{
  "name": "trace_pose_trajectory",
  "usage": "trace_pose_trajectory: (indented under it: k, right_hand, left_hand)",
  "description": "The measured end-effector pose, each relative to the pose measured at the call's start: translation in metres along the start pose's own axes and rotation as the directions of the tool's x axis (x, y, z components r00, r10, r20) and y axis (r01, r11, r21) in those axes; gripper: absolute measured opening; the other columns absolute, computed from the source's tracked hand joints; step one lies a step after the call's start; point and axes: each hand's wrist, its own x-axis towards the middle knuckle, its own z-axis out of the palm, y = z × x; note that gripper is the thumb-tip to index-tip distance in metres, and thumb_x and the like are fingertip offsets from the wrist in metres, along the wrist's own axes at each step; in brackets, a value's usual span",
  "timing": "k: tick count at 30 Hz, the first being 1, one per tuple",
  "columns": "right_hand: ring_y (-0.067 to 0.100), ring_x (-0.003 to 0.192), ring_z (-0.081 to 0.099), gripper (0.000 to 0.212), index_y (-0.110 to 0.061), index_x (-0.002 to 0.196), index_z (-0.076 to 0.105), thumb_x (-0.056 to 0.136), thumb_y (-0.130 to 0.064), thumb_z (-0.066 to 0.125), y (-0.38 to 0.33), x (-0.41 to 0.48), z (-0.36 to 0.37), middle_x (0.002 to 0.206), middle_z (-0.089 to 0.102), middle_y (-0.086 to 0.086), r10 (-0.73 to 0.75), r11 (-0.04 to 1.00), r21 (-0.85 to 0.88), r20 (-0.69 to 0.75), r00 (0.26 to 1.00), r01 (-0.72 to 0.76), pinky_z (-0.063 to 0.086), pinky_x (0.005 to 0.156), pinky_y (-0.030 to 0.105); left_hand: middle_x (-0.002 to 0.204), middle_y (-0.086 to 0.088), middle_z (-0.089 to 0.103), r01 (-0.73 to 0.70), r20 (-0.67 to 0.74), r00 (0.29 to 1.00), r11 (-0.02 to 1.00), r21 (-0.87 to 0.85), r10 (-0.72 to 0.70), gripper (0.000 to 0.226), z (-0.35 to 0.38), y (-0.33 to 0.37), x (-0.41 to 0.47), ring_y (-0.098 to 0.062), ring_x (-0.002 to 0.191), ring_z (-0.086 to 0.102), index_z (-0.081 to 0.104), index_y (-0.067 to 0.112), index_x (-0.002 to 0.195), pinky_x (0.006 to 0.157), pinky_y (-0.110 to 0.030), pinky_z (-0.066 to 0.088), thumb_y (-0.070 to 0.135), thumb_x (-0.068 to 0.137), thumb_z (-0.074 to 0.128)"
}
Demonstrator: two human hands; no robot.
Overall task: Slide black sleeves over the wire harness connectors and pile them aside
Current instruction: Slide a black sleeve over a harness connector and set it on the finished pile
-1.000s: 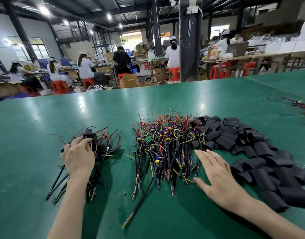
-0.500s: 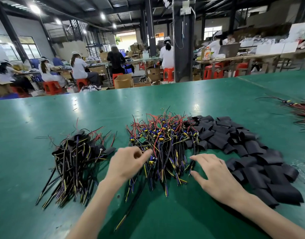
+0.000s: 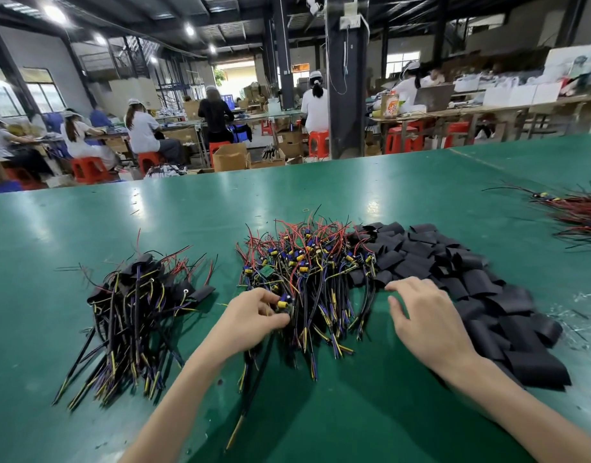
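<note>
A heap of bare wire harnesses (image 3: 307, 272) with red, black and yellow leads and blue-yellow connectors lies in the middle of the green table (image 3: 354, 195). My left hand (image 3: 250, 319) pinches one harness (image 3: 284, 304) at the heap's near left edge. To the right spreads a bed of flat black sleeves (image 3: 461, 279). My right hand (image 3: 424, 322) hovers with relaxed, spread fingers at the sleeves' near left edge and holds nothing. A pile of sleeved harnesses (image 3: 137, 305) lies at the left.
Another bundle of red and black wires (image 3: 577, 215) lies at the table's far right edge. Small scraps (image 3: 581, 315) dot the table right of the sleeves. Beyond the table's far edge, people sit at benches on red stools, and a dark pillar (image 3: 347, 78) stands behind.
My left hand left the sleeved pile, crossed right to the bare heap and now pinches a harness. My right hand drifted right toward the sleeves, fingers curling slightly.
</note>
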Motion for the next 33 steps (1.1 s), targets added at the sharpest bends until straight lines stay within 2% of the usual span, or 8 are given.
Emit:
trace_pose_trajectory:
  k: [5, 7, 9, 12, 16, 22, 27, 33]
  right_hand:
    - [0.027, 0.129, 0.033, 0.049, -0.018, 0.143, 0.032, 0.097, -0.032, 0.040, 0.028, 0.021, 0.004, 0.147, 0.034, 0.007, 0.168, 0.953, -0.272, 0.101, 0.981, -0.135, 0.032, 0.101, 0.040]
    - [0.026, 0.138, 0.020, 0.055, -0.021, 0.149, 0.017, 0.099, -0.040, 0.031, 0.036, 0.027, 0.009, 0.156, 0.016, 0.005, 0.206, 0.932, -0.337, 0.190, 0.960, -0.133, 0.026, 0.107, 0.040]
    - [0.024, 0.139, 0.020, 0.053, -0.018, 0.146, 0.023, 0.100, -0.043, 0.029, 0.040, 0.030, 0.013, 0.155, 0.018, 0.004, 0.203, 0.918, -0.382, 0.224, 0.953, -0.106, 0.026, 0.108, 0.040]
    - [0.022, 0.124, 0.039, 0.040, -0.018, 0.127, 0.042, 0.098, -0.045, 0.035, 0.044, 0.030, 0.015, 0.137, 0.040, 0.003, 0.164, 0.916, -0.394, 0.192, 0.967, -0.077, 0.035, 0.097, 0.037]
    - [0.021, 0.109, 0.047, 0.029, -0.018, 0.109, 0.048, 0.095, -0.044, 0.046, 0.044, 0.031, 0.011, 0.115, 0.050, 0.001, 0.130, 0.915, -0.398, 0.141, 0.981, -0.064, 0.038, 0.089, 0.034]
    - [0.028, 0.107, 0.045, 0.026, -0.012, 0.109, 0.045, 0.088, -0.025, 0.054, 0.039, 0.035, 0.007, 0.112, 0.052, 0.009, 0.190, 0.950, -0.282, 0.171, 0.967, -0.137, 0.039, 0.087, 0.038]
    - [0.030, 0.113, 0.036, 0.037, -0.011, 0.119, 0.047, 0.086, -0.027, 0.051, 0.038, 0.038, 0.006, 0.112, 0.039, 0.009, 0.255, 0.947, -0.280, 0.363, 0.896, -0.156, 0.035, 0.093, 0.039]
    - [0.023, 0.117, 0.036, 0.038, -0.019, 0.116, 0.053, 0.093, -0.048, 0.049, 0.035, 0.032, 0.010, 0.117, 0.042, 0.003, 0.164, 0.963, -0.257, 0.322, 0.932, -0.080, 0.031, 0.096, 0.038]
  left_hand:
    - [0.073, -0.001, 0.058, 0.034, -0.050, 0.997, 0.948, -0.317, -0.053, 0.031, -0.021, 0.005, -0.004, -0.014, 0.063, 0.064, 0.057, 0.021, 0.116, 0.067, -0.025, 0.052, 0.018, 0.088, 0.067]
    - [0.068, -0.003, 0.059, 0.014, -0.022, 0.999, 0.854, -0.520, -0.030, 0.032, -0.024, 0.011, -0.008, -0.019, 0.059, 0.066, 0.055, 0.017, 0.119, 0.059, -0.028, 0.055, 0.009, 0.089, 0.063]
    - [0.064, 0.002, 0.056, -0.021, -0.009, 1.000, 0.765, -0.644, 0.021, 0.034, -0.027, 0.016, -0.011, -0.016, 0.053, 0.057, 0.054, 0.016, 0.119, 0.047, -0.025, 0.049, 0.002, 0.088, 0.061]
    - [0.072, 0.001, 0.047, -0.061, 0.068, 0.987, 0.738, -0.672, 0.143, 0.041, -0.034, 0.019, -0.017, -0.010, 0.047, 0.038, 0.056, 0.020, 0.116, 0.037, -0.018, 0.030, 0.004, 0.080, 0.068]
    - [0.073, 0.003, 0.041, -0.162, 0.115, 0.956, 0.813, -0.560, 0.270, 0.036, -0.038, 0.026, -0.024, -0.006, 0.048, 0.029, 0.061, 0.026, 0.110, 0.042, -0.015, 0.025, 0.018, 0.077, 0.070]
    - [0.068, 0.003, 0.046, -0.315, 0.001, 0.949, 0.946, -0.080, 0.316, 0.031, -0.018, 0.021, -0.019, -0.002, 0.050, 0.039, 0.052, 0.028, 0.103, 0.055, -0.015, 0.034, 0.026, 0.081, 0.075]
    - [0.062, 0.007, 0.049, -0.293, 0.008, 0.956, 0.951, 0.103, 0.293, 0.033, -0.015, 0.007, -0.012, -0.005, 0.050, 0.042, 0.049, 0.032, 0.098, 0.056, -0.019, 0.035, 0.041, 0.078, 0.074]
    - [0.074, 0.008, 0.059, -0.191, 0.009, 0.980, 0.922, 0.338, 0.199, 0.030, -0.019, -0.006, -0.005, -0.005, 0.064, 0.051, 0.050, 0.033, 0.088, 0.065, -0.026, 0.043, 0.054, 0.078, 0.068]
